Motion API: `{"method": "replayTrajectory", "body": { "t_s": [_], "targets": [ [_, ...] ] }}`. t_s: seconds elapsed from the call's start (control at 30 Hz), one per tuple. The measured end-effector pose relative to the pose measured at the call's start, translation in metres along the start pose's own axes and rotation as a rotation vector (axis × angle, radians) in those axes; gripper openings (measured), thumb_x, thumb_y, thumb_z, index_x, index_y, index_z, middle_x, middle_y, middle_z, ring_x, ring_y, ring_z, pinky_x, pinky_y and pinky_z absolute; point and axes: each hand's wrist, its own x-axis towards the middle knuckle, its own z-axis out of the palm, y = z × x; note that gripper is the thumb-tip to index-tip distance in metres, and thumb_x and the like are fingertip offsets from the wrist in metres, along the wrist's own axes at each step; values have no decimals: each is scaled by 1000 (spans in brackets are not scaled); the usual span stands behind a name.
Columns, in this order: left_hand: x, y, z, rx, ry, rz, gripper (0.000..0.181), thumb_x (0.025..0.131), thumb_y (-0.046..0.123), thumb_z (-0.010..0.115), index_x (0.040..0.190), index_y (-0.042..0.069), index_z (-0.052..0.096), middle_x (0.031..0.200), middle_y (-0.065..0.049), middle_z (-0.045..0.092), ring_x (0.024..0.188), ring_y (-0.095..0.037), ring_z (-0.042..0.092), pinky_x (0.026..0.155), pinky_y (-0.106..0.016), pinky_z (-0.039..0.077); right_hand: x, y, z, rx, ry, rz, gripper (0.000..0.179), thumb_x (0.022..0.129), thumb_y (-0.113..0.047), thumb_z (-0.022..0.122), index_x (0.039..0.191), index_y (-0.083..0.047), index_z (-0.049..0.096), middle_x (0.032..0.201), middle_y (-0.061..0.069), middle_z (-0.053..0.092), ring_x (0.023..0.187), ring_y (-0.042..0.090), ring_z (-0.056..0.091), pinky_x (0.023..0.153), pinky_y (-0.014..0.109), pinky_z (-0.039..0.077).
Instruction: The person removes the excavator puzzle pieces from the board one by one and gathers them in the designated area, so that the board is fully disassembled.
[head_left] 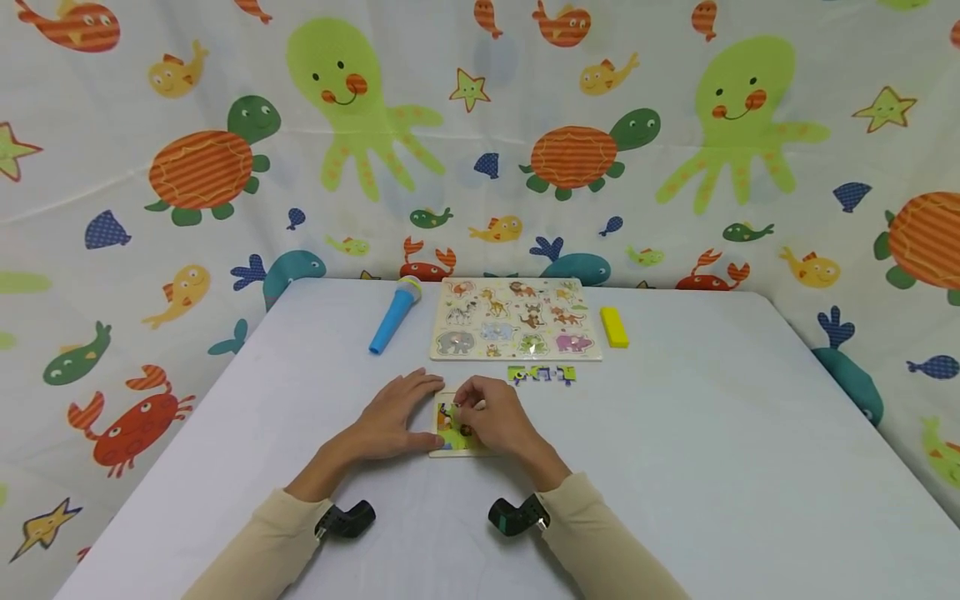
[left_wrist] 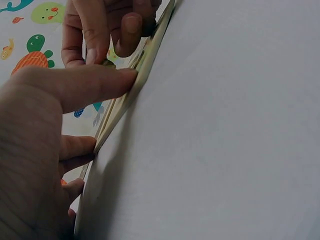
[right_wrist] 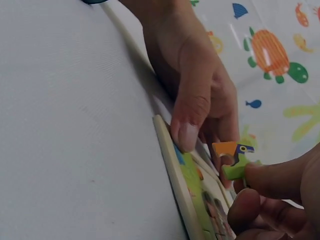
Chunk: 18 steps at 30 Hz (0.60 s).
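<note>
My right hand [head_left: 498, 417] pinches a small jigsaw puzzle piece [right_wrist: 231, 167], orange, green and dark blue with an eye printed on it. The piece is tilted just above a small wooden jigsaw tray [head_left: 463, 453], which has a pale rim and a colourful, partly filled picture. My left hand [head_left: 390, 421] rests at the tray's left side. Its thumb lies straight across the near left corner, and the other fingers touch the far left edge. Part of the tray's picture is hidden beneath the right hand. Beyond the tray lie several loose puzzle pieces [head_left: 542, 374] in a row.
Behind the loose pieces lies a larger animal peg puzzle board [head_left: 480, 352]. A blue toy microphone [head_left: 393, 321] is at its left, a yellow block [head_left: 614, 327] at its right. Everything sits on a white-covered table [head_left: 712, 442], with a sea-animal curtain [head_left: 450, 83] behind.
</note>
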Motion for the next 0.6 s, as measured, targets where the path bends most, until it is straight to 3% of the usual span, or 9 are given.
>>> {"method": "replayTrajectory", "body": {
  "t_s": [0.3, 0.6],
  "targets": [
    [0, 2, 0, -5, -8, -16, 84, 80, 47, 76, 152, 17, 46, 162, -6, 36, 155, -32, 19, 124, -59, 13, -2, 0, -19, 86, 29, 72, 6, 95, -9, 70, 101, -8, 68, 82, 4, 65, 60, 15, 56, 52, 27, 51],
    [-1, 2, 0, 4, -8, -24, 84, 80, 48, 75, 153, 19, 45, 162, -4, 35, 155, -32, 18, 124, -60, 15, 0, 8, -43, 170, 81, 137, 9, 94, -9, 71, 101, -6, 68, 78, 10, 61, 51, 17, 51, 44, 24, 42]
  ]
}}
